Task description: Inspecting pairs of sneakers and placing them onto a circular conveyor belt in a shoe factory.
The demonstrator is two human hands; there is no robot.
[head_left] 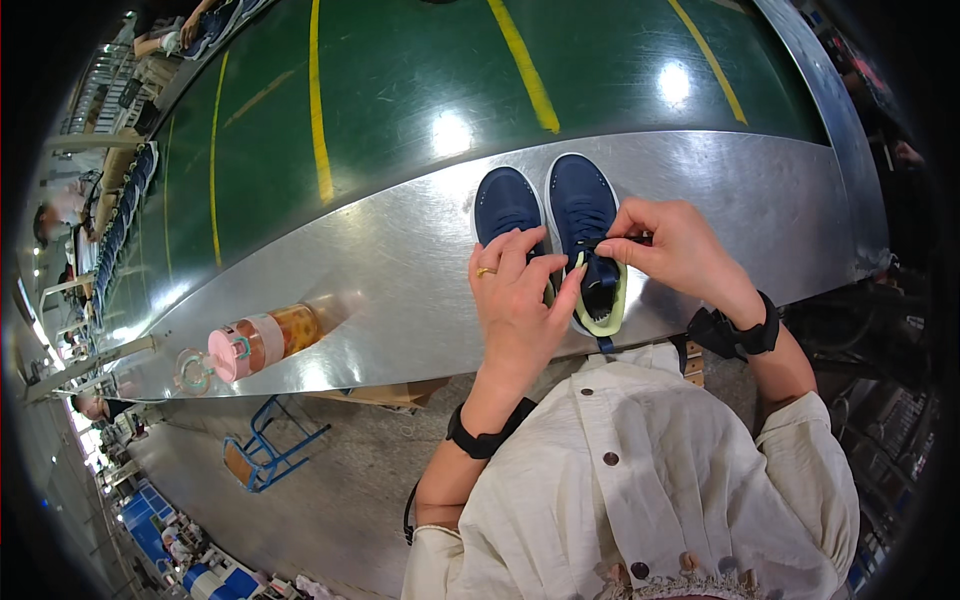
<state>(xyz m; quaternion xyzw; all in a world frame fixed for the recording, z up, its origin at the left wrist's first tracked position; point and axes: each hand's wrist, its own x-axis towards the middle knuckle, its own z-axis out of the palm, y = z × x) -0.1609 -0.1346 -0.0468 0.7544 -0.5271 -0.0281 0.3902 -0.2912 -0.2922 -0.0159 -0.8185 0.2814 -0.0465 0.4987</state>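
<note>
A pair of navy blue sneakers with white soles lies side by side on the metal bench edge, toes pointing away from me. The left shoe (pixel 505 200) is partly covered by my left hand (pixel 520 290), whose fingers are spread. Its thumb touches the pale yellow-green collar of the right shoe (pixel 580 200). My right hand (pixel 675 245) is closed in a pinch at the top of that shoe's lacing, on a dark shoelace (pixel 597 245). A dark, thin piece also shows under its fingers, too small to make out. The lower laces of the left shoe are hidden.
A pink-lidded bottle (pixel 265 342) with amber contents lies on its side on the metal ledge (pixel 400 260). Beyond runs a green belt (pixel 400 90) with yellow lines. A blue-framed stool (pixel 265 445) stands on the floor. Other people and shoes are at the far left.
</note>
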